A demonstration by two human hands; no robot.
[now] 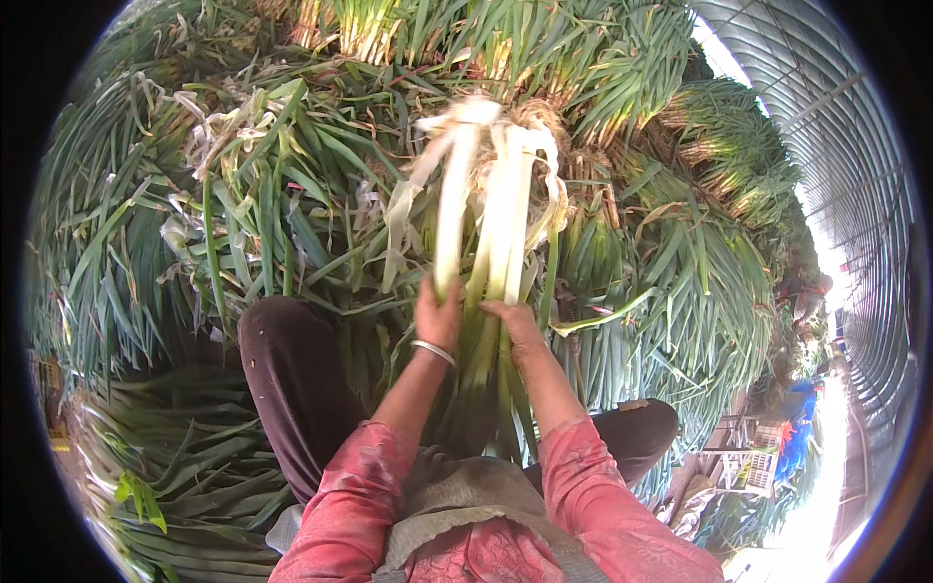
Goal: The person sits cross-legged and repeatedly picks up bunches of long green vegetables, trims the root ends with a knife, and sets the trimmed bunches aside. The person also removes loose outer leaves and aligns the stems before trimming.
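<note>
Several long green onions, with white stalks and stringy roots, point away from me, their green leaves hanging toward my lap. My left hand, with a pale bangle at its wrist, is closed around the left stalk. Around the stalks on the right, my right hand has its thumb laid across them. Loose pale outer skins dangle beside the white parts. The root ends are blurred. Beneath and beyond both hands lies a large heap of green onions.
Bundled green onions are stacked at the back. Another pile of long leaves lies at lower left. My bent knees flank the stalks. White plastic crates stand at lower right, near a blue plastic sheet. A curved, ribbed tunnel wall rises at right.
</note>
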